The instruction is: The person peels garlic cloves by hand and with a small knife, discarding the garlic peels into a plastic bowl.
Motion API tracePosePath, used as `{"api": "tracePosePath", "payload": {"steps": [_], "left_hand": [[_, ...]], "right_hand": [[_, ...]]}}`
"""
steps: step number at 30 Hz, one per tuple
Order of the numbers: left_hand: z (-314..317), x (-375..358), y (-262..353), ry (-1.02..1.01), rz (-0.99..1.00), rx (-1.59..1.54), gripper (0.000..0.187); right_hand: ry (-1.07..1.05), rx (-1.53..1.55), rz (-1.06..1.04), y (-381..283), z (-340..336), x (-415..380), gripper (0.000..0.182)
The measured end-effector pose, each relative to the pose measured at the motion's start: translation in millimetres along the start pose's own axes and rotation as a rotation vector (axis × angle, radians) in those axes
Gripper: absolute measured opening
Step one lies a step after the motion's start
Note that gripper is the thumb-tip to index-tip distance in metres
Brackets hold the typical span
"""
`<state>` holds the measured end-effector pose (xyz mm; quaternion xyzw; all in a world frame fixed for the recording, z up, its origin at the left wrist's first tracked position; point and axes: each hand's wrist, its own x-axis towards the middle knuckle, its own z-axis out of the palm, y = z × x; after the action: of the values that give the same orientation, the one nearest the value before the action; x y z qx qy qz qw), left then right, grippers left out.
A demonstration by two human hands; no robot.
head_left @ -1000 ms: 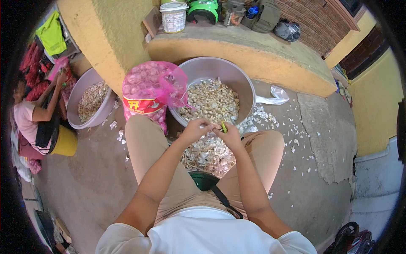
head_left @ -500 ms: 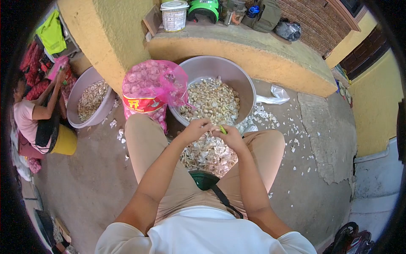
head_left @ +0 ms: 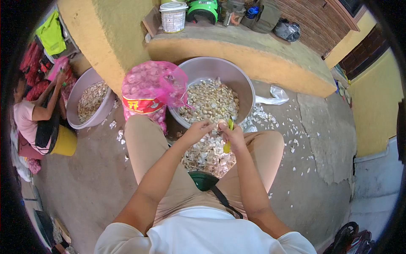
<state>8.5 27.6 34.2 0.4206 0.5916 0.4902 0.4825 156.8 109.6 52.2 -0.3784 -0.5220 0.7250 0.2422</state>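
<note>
Moved: your right hand (head_left: pixel 233 134) has tipped the yellow-green knife (head_left: pixel 229 135) upright | left hand (head_left: pixel 198 130) loosely curled, empty | right pinches garlic clove (head_left: pixel 220 122) plus knife, over the peel pile (head_left: pixel 207 154) | clove: light, firm, papery-slick; pinch its ends.

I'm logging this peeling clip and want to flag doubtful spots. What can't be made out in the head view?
- Clove at the right hand: too small to tell peeled from unpeeled.
- Yellow tool: the fingers hide its middle, so its blade is unclear.
- Left hand: curled, its contents hidden.
- Bucket label: too small to read.
- Person at left: cut by the dark lens edge.
</note>
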Motion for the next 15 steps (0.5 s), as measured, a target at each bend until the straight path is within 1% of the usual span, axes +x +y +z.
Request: {"api": "tracePosePath", "payload": {"steps": [3,4,6,8,10,12,15], "left_hand": [[5.3,-5.5,4.2,0.123,0.163,0.340,0.031],[4.8,-5.7,4.4,0.095,0.139,0.351,0.031],[2.8,-4.8,4.8,0.035,0.092,0.372,0.031],[0.8,-3.7,6.5,0.052,0.102,0.442,0.030],[0.2,-2.7,5.4,0.068,0.131,0.466,0.030],[-0.3,-1.4,0.6,0.088,0.180,0.443,0.029],[-2.1,2.0,-1.6,0.057,0.151,0.418,0.029]], "right_hand": [[0.008,-0.216,-0.029,3.3,2.2,1.7,0.024],[0.011,-0.303,-0.044,6.1,1.8,3.1,0.026],[0.011,-0.291,-0.023,15.5,1.9,8.1,0.028],[-0.004,-0.284,-0.015,20.9,1.0,10.4,0.030],[-0.037,-0.285,-0.021,10.4,6.6,4.7,0.032],[-0.015,-0.316,-0.098,11.1,9.5,3.2,0.033],[0.063,-0.400,-0.196,8.9,15.5,-1.0,0.033]]}}
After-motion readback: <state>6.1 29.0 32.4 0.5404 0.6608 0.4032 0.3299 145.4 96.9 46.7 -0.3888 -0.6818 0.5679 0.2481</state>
